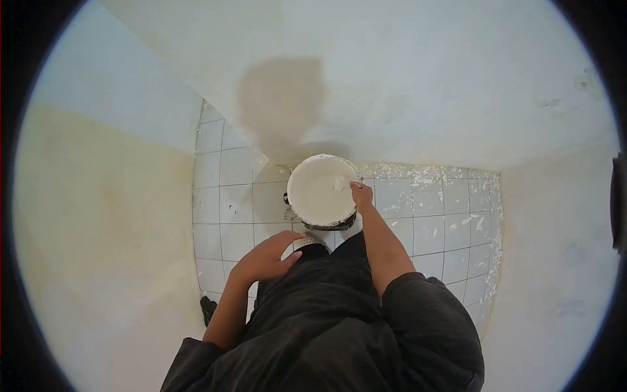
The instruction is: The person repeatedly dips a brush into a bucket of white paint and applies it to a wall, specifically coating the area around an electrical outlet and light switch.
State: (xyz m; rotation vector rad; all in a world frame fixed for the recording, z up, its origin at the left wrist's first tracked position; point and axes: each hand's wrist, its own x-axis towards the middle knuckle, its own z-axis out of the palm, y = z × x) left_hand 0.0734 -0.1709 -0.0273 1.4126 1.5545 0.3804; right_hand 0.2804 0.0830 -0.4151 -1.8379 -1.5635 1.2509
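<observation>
A round bucket [299,199] with a white-smeared rim stands on the tiled floor in front of me. White paint or plaster [320,196] fills its inside. Over the bucket's right rim, my right hand [361,195] is closed on a small tool [339,183] whose end is coated white; its exact kind I cannot make out. My left hand [268,256] hangs near my leg, thumb and fingers apart, holding nothing.
Pale walls rise at the front, the left [111,215] and the right [555,248]. White flakes and splashes lie on the floor tiles [428,225], mostly at right. Something dark [208,310] lies by the left wall. A dark object [618,202] shows at the right edge.
</observation>
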